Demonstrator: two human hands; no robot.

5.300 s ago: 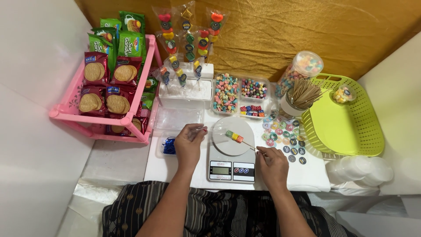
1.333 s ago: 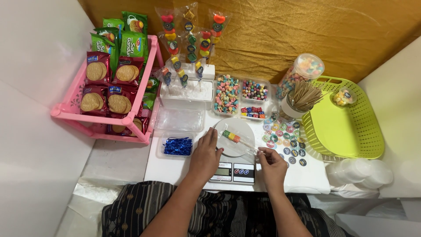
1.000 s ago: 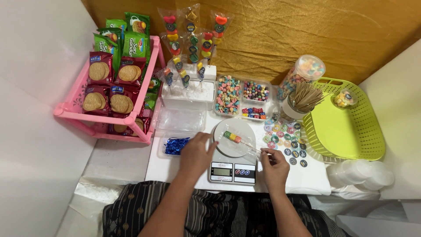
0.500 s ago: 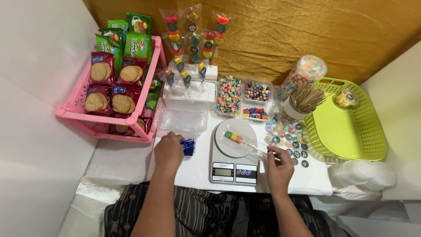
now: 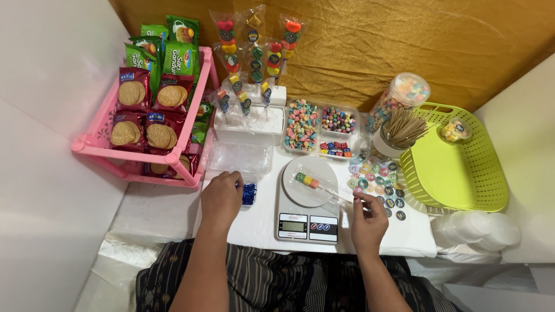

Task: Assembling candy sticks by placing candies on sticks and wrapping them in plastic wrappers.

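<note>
The right hand [image 5: 369,222] pinches the end of a thin wooden skewer threaded with coloured sweets [image 5: 315,185], lying in its clear sleeve across the round white plate of the digital kitchen scale [image 5: 307,199] on the white counter [image 5: 263,222]. The left hand [image 5: 221,196] rests, fingers curled, on a small clear tub of shiny blue twist ties [image 5: 249,193]; whether it grips one cannot be told. This looks like the sealing step; next, a tie must be brought to the sleeve's open end.
</note>
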